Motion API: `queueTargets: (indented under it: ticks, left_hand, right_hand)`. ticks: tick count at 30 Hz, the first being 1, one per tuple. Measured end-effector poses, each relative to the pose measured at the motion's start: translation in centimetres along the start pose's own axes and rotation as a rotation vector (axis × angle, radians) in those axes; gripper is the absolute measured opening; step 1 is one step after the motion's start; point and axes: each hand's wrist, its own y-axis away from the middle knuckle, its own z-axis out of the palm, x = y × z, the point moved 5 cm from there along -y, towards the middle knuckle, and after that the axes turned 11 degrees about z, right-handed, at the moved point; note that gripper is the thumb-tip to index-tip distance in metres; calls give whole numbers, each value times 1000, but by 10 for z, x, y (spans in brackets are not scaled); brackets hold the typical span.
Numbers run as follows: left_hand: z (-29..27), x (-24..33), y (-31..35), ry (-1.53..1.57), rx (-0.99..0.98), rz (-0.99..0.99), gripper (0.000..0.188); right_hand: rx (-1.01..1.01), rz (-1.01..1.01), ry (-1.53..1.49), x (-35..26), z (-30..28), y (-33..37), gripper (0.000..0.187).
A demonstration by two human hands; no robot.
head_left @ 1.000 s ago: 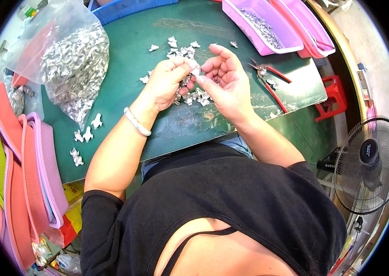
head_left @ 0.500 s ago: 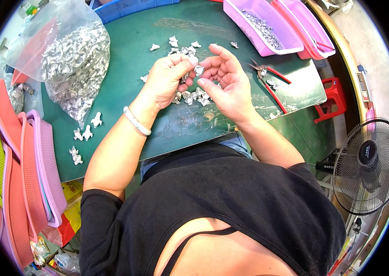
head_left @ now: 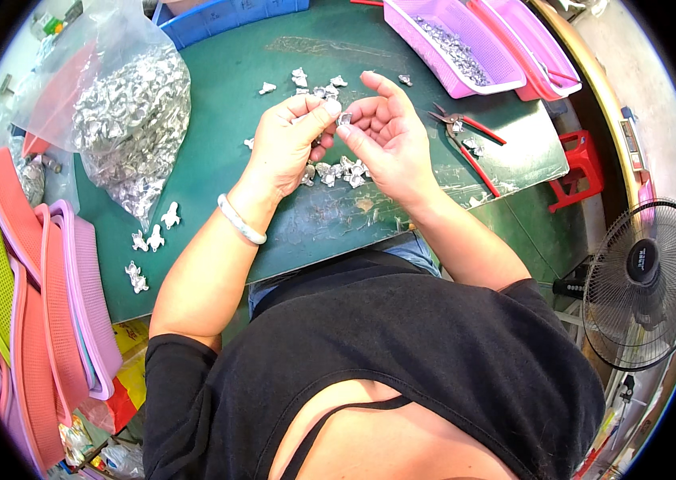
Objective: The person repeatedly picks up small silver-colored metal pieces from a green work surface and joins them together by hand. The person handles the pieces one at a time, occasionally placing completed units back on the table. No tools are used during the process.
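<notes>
While I watch from afar, the green table [head_left: 218,104] bears a clear bag [head_left: 110,32]. The left hand [head_left: 286,144] presses thumb to curled fingers, contents unclear; beside it, the right hand [head_left: 390,148] pinches a small metal piece [head_left: 344,118]. I'd judge this fingertip handling; next calls for a light, steady pinch.

Figure-shaped castings [head_left: 327,173] gleam silver on a green table [head_left: 226,136]; near its right edge, red-handled cutting pliers [head_left: 455,125]. Toward its far edge, a blue bin [head_left: 230,22] and lilac mesh basket [head_left: 427,62]. Bangle [head_left: 239,220] mottled white, T-shirt [head_left: 402,336] plain black.
</notes>
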Motion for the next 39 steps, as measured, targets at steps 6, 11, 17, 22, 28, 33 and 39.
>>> queueTargets:
  ticks: [6,11,17,22,28,33,39]
  left_hand:
    - [3,2,1,0,18,-31,12]
    - [1,7,1,-12,54,-58,10]
    - [-4,63,-11,24,97,-9,9]
    - [-9,206,-29,-384,169,392,11]
    - [-78,308,-67,-1038,453,333,13]
    - [-111,280,-68,-1549,350,-212,39]
    - [-49,284,-47,-1634,124,512,29]
  right_hand:
    - [8,-71,16,-1,-5,-5,56]
    - [-22,-72,78,-2,-6,-10,57]
    - [40,-55,247,-2,-26,-11,48]
    - [36,-64,221,7,-33,-13,43]
    - [76,-173,273,4,-39,-16,40]
    - [149,-214,374,-2,-63,-15,38]
    - [-8,-92,686,-6,-81,-8,29]
